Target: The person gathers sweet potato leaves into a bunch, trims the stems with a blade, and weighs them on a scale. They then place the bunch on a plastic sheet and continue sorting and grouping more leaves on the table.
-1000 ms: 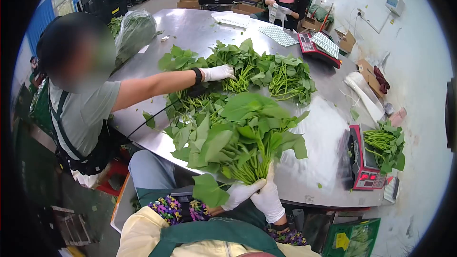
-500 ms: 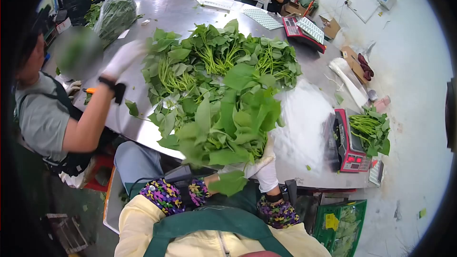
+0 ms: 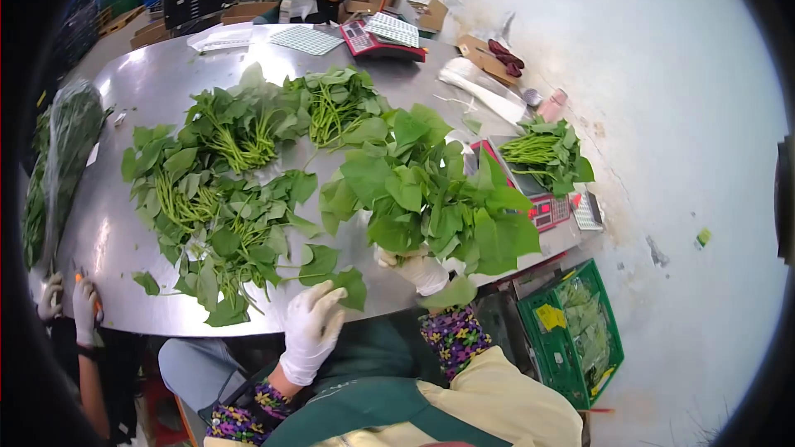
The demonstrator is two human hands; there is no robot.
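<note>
My right hand (image 3: 421,271), in a white glove, is closed around the stem end of a big bunch of leafy greens (image 3: 447,199), held up over the table's near right part. Its broad leaves hide some of the fingers and part of a red scale. My left hand (image 3: 311,333), also gloved, is at the table's front edge with its fingers loosely spread and nothing visible in them. Close to its fingertips lies a loose leafy sprig (image 3: 327,269). Further left, several bunches of greens (image 3: 240,145) lie in a heap with their stems showing.
A red scale (image 3: 542,211) at the right bears a smaller bunch (image 3: 546,153). Another red scale (image 3: 377,43) stands at the back of the metal table (image 3: 124,190). A green crate (image 3: 609,323) is below right. At the left, a co-worker's gloved hands (image 3: 85,310) hold something orange.
The view has swung right. My right hand has carried the bunch rightward, off the heap. My left hand has come away from the bunch. The co-worker's raised hand is now down at the table edge.
</note>
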